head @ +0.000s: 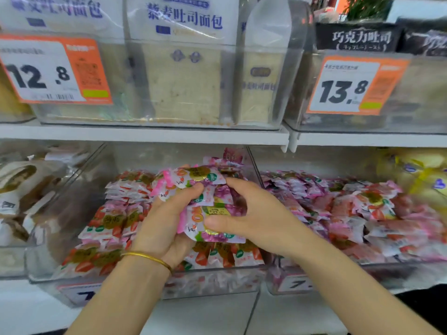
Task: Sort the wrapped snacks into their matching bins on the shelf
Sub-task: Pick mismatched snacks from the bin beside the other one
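Note:
Both my hands hold a bunch of pink-and-purple wrapped snacks [205,209] above the middle clear bin [212,281] on the lower shelf. My left hand [162,226], with a gold bangle on its wrist, cups the bunch from below with its fingers curled round it. My right hand [254,213] grips the same bunch from the right, thumb pressed on a purple wrapper. The middle bin holds red strawberry-print packets [101,228]. The right bin [411,267] holds pink and purple packets [338,204] mixed with some strawberry ones.
A left bin [14,262] holds brown-and-white wrapped buns. Yellow packets [420,170] lie at the far right. On the upper shelf [145,134] stand clear bins of bagged toast with orange price tags 12.8 [53,68] and 13.8 [350,85].

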The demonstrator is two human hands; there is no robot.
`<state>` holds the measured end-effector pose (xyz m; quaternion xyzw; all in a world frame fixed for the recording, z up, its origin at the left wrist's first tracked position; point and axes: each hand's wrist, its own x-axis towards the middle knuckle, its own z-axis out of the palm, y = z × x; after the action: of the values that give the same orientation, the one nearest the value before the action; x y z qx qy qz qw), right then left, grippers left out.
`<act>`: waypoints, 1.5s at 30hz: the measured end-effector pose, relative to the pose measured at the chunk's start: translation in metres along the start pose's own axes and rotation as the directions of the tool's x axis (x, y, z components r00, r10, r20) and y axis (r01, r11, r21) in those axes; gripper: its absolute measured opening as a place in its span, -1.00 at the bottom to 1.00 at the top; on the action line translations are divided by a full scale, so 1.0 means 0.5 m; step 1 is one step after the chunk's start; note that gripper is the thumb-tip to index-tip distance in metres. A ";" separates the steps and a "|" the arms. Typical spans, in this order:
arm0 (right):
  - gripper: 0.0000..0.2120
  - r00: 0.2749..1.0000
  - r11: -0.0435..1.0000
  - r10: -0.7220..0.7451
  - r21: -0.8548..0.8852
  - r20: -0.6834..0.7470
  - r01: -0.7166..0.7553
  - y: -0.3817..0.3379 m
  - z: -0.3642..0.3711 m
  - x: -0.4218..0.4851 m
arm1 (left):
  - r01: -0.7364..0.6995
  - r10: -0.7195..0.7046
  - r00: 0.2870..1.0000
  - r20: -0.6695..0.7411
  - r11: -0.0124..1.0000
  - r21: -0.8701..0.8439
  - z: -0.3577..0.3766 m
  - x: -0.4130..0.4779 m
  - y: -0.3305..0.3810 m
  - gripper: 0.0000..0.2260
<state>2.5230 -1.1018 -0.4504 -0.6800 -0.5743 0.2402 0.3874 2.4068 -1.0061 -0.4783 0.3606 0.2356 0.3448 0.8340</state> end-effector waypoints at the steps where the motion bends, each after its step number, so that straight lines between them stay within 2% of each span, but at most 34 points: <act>1: -0.46 1.000 1.000 0.010 -0.016 -0.014 -0.010 0.001 -0.012 -0.013 | -0.023 0.023 1.000 -0.008 1.000 0.003 0.014 -0.006 -0.008 -0.82; 2: -0.47 0.999 1.000 0.012 -0.021 -0.029 -0.012 0.003 -0.024 -0.025 | -0.037 0.037 0.999 -0.016 0.999 0.005 0.034 -0.014 -0.016 -0.88; 4: -0.48 0.999 0.999 0.022 -0.038 -0.032 -0.023 0.011 -0.050 -0.051 | -0.041 0.044 0.997 -0.056 0.998 0.051 0.070 0.000 -0.020 -0.78; 6: -0.30 0.997 0.996 0.070 -0.046 -0.040 -0.072 0.020 -0.079 -0.079 | 0.041 -0.034 0.998 -0.045 0.984 0.173 0.107 -0.001 -0.026 -0.80; 7: -0.29 0.995 0.995 0.089 -0.033 -0.042 -0.091 0.027 -0.094 -0.091 | 0.079 -0.078 0.997 -0.009 0.980 0.181 0.118 -0.009 -0.032 -0.72; 8: -0.33 0.995 0.996 0.085 -0.008 -0.053 -0.085 0.034 -0.108 -0.104 | 0.086 -0.088 0.996 0.004 0.984 0.155 0.133 -0.014 -0.042 -0.75; 10: -0.29 0.994 0.996 0.090 0.017 -0.069 -0.089 0.044 -0.137 -0.128 | 0.072 -0.070 0.997 -0.023 0.993 0.098 0.169 -0.009 -0.066 -0.94; 14: -0.20 0.986 0.991 0.134 0.033 -0.102 -0.131 0.079 -0.199 -0.158 | -0.020 0.016 0.998 0.055 0.996 0.087 0.239 -0.023 -0.118 -0.78; 17: -0.24 0.979 0.988 0.153 0.041 -0.136 -0.149 0.110 -0.237 -0.171 | 0.028 -0.027 0.998 0.060 1.000 -0.012 0.275 -0.010 -0.164 -0.79; 20: -0.24 0.971 0.983 0.184 0.032 -0.151 -0.181 0.155 -0.267 -0.177 | 0.167 -0.163 0.985 0.054 0.983 -0.082 0.296 0.001 -0.207 -0.68; 23: -0.26 0.961 0.976 0.216 0.029 -0.170 -0.214 0.195 -0.297 -0.166 | 0.253 -0.247 0.967 0.062 0.960 -0.122 0.326 0.033 -0.234 -0.70; 27: -0.32 0.954 0.973 0.229 0.066 -0.195 -0.220 0.246 -0.340 -0.125 | 0.255 -0.245 0.966 0.077 0.951 -0.175 0.350 0.085 -0.263 -0.85; 31: -0.45 0.955 0.962 0.233 0.187 -0.182 -0.199 0.288 -0.364 -0.097 | 0.279 -0.268 0.960 0.086 0.945 -0.170 0.356 0.129 -0.273 -0.82; 34: -0.57 0.945 0.938 0.262 0.282 -0.196 -0.201 0.313 -0.371 -0.093 | 0.289 -0.279 0.957 0.080 0.943 -0.165 0.352 0.152 -0.285 -0.58; 35: -0.59 0.944 0.929 0.268 0.310 -0.192 -0.201 0.318 -0.373 -0.092 | 0.294 -0.284 0.955 0.087 0.943 -0.158 0.353 0.157 -0.289 -0.56; 38: -0.63 0.940 0.884 0.311 0.406 -0.143 -0.231 0.329 -0.380 -0.087 | 0.314 -0.298 0.947 0.121 0.938 -0.147 0.351 0.163 -0.295 -0.61; 45: -0.75 0.914 0.796 0.402 0.515 -0.057 -0.318 0.327 -0.390 -0.080 | 0.297 -0.275 0.946 0.169 0.947 -0.124 0.337 0.171 -0.288 -0.57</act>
<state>2.7617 -1.1961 -0.4723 -0.6717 -0.3191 0.3921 0.5415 2.6292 -1.0886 -0.4944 0.2846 0.1962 0.2082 0.9150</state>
